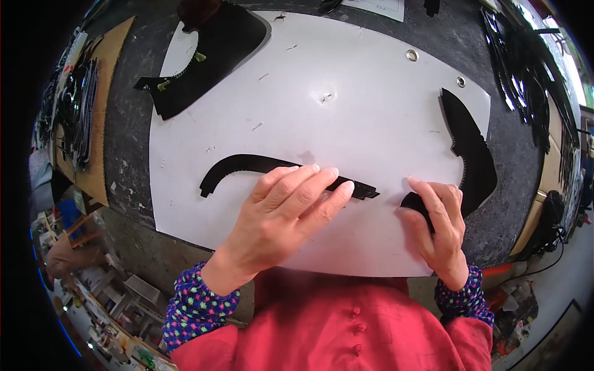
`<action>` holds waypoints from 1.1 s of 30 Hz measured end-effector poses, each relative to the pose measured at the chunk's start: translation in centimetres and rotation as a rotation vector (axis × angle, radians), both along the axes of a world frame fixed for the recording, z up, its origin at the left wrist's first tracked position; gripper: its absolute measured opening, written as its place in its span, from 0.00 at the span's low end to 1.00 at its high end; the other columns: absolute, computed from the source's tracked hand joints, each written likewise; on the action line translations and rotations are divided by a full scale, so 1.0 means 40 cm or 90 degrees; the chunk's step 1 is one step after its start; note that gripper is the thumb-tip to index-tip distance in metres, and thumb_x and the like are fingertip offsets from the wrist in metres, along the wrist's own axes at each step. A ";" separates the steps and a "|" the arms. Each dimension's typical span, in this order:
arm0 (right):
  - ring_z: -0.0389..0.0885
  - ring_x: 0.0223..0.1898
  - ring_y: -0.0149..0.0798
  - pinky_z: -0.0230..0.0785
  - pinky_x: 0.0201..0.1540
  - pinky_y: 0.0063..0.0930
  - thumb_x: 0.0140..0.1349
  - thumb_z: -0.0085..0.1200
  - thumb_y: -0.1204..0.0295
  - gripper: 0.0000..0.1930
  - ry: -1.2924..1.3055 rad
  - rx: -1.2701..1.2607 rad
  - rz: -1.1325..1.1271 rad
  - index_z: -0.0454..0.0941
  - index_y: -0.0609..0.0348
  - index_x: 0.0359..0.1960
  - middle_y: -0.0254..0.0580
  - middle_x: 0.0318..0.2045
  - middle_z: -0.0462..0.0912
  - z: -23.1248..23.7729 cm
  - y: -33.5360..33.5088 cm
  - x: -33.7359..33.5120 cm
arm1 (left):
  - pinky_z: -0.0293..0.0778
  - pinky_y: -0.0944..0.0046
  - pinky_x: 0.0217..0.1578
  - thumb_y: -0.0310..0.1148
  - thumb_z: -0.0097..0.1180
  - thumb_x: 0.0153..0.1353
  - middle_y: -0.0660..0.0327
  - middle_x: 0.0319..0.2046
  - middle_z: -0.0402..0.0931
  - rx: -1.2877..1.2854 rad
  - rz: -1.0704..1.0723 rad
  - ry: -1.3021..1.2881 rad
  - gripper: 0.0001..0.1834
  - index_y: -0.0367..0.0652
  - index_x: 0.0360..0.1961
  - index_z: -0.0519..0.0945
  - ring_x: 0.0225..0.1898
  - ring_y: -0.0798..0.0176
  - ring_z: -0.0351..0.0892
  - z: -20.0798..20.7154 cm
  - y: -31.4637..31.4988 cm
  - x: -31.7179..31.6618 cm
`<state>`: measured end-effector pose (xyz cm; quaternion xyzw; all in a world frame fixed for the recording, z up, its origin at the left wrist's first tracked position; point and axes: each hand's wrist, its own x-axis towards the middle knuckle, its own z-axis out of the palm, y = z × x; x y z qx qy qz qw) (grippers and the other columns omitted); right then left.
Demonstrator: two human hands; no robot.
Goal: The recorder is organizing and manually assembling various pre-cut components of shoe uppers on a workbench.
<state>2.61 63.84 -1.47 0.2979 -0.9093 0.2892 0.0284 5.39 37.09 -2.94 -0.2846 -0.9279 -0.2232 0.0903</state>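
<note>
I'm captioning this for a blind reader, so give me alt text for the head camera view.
A person's left hand presses a curved black strip flat on a white sheet, while the right hand grips a small black piece. Larger black cut pieces lie on the dark worktable.

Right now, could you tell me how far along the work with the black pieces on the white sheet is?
Possibly done: a large black piece lies at the sheet's far left. In hand: the left hand presses flat on a curved black strip on the white sheet, and the right hand grips a small dark object. Possibly left: a toothed black piece lies untouched at the right.
</note>
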 end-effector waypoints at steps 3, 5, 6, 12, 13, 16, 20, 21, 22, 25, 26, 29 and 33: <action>0.75 0.33 0.42 0.63 0.40 0.33 0.56 0.62 0.76 0.18 -0.006 -0.102 -0.072 0.77 0.67 0.49 0.45 0.35 0.79 -0.011 0.004 0.021 | 0.70 0.60 0.52 0.25 0.55 0.57 0.61 0.53 0.74 -0.019 0.018 0.018 0.20 0.49 0.52 0.83 0.53 0.62 0.73 -0.016 0.010 0.004; 0.75 0.30 0.42 0.64 0.38 0.32 0.54 0.63 0.78 0.15 0.019 -0.118 -0.073 0.78 0.67 0.44 0.45 0.33 0.80 -0.026 0.013 0.019 | 0.70 0.60 0.53 0.26 0.55 0.57 0.62 0.53 0.74 -0.039 0.028 0.040 0.19 0.50 0.52 0.83 0.52 0.63 0.74 -0.021 0.017 0.008; 0.75 0.30 0.42 0.64 0.37 0.31 0.53 0.63 0.79 0.13 -0.018 -0.123 -0.079 0.78 0.66 0.41 0.44 0.31 0.80 -0.023 0.009 0.019 | 0.70 0.61 0.53 0.27 0.55 0.58 0.63 0.53 0.75 -0.060 0.037 0.063 0.19 0.50 0.51 0.83 0.52 0.64 0.74 -0.024 0.018 0.013; 0.75 0.29 0.38 0.61 0.35 0.29 0.52 0.63 0.80 0.09 -0.125 -0.115 -0.035 0.79 0.63 0.35 0.39 0.27 0.79 0.009 -0.034 -0.003 | 0.67 0.60 0.58 0.32 0.56 0.61 0.67 0.51 0.76 -0.090 0.057 0.087 0.16 0.51 0.51 0.81 0.54 0.67 0.73 -0.031 0.020 0.025; 0.75 0.29 0.38 0.61 0.35 0.29 0.52 0.63 0.80 0.09 -0.124 -0.115 -0.037 0.79 0.63 0.35 0.39 0.27 0.79 0.009 -0.040 -0.003 | 0.67 0.60 0.58 0.32 0.56 0.61 0.67 0.51 0.76 -0.089 0.056 0.089 0.16 0.51 0.51 0.81 0.54 0.67 0.73 -0.027 0.021 0.023; 0.75 0.30 0.38 0.60 0.35 0.28 0.54 0.63 0.79 0.07 -0.120 -0.102 -0.091 0.79 0.61 0.34 0.38 0.28 0.80 0.005 -0.045 -0.005 | 0.68 0.61 0.55 0.27 0.56 0.60 0.65 0.51 0.75 -0.075 0.049 0.075 0.17 0.51 0.50 0.84 0.51 0.67 0.74 -0.021 0.033 0.016; 0.76 0.30 0.37 0.60 0.36 0.28 0.54 0.63 0.78 0.06 -0.119 -0.107 -0.122 0.79 0.59 0.34 0.37 0.28 0.80 0.001 -0.037 -0.009 | 0.68 0.61 0.55 0.26 0.57 0.59 0.65 0.50 0.75 -0.084 0.051 0.094 0.17 0.51 0.50 0.84 0.51 0.67 0.74 -0.025 0.052 0.009; 0.76 0.30 0.37 0.60 0.36 0.28 0.55 0.63 0.78 0.06 -0.121 -0.101 -0.125 0.79 0.59 0.34 0.36 0.28 0.80 0.003 -0.035 -0.009 | 0.68 0.61 0.55 0.26 0.57 0.59 0.65 0.50 0.75 -0.085 0.056 0.097 0.17 0.52 0.49 0.84 0.51 0.67 0.73 -0.025 0.057 0.008; 0.76 0.30 0.37 0.60 0.36 0.28 0.55 0.63 0.78 0.06 -0.119 -0.101 -0.129 0.79 0.59 0.34 0.36 0.28 0.80 0.003 -0.034 -0.008 | 0.68 0.61 0.55 0.25 0.57 0.59 0.66 0.50 0.75 -0.089 0.055 0.102 0.17 0.52 0.49 0.84 0.51 0.66 0.73 -0.025 0.060 0.008; 0.76 0.31 0.36 0.60 0.36 0.28 0.55 0.63 0.78 0.06 -0.127 -0.107 -0.145 0.80 0.58 0.33 0.35 0.28 0.80 0.002 -0.031 -0.010 | 0.68 0.61 0.55 0.25 0.58 0.59 0.66 0.50 0.76 -0.093 0.052 0.091 0.17 0.52 0.49 0.84 0.51 0.66 0.73 -0.021 0.066 0.005; 0.76 0.31 0.36 0.59 0.36 0.28 0.55 0.63 0.78 0.06 -0.127 -0.101 -0.144 0.80 0.58 0.33 0.35 0.28 0.80 0.001 -0.031 -0.011 | 0.68 0.61 0.55 0.25 0.58 0.59 0.66 0.50 0.76 -0.092 0.050 0.093 0.17 0.52 0.49 0.84 0.51 0.66 0.73 -0.022 0.068 0.004; 0.75 0.30 0.36 0.58 0.36 0.28 0.54 0.63 0.78 0.05 -0.123 -0.085 -0.136 0.80 0.57 0.32 0.34 0.27 0.80 0.004 -0.025 -0.015 | 0.69 0.61 0.55 0.26 0.58 0.60 0.66 0.50 0.76 -0.096 0.048 0.088 0.17 0.52 0.49 0.84 0.51 0.67 0.73 -0.018 0.073 0.002; 0.74 0.29 0.36 0.57 0.35 0.29 0.54 0.63 0.77 0.05 -0.113 -0.079 -0.132 0.79 0.58 0.31 0.34 0.27 0.79 0.001 -0.021 -0.018 | 0.69 0.61 0.55 0.26 0.58 0.60 0.66 0.50 0.75 -0.099 0.048 0.081 0.17 0.53 0.50 0.84 0.51 0.67 0.73 -0.018 0.081 0.001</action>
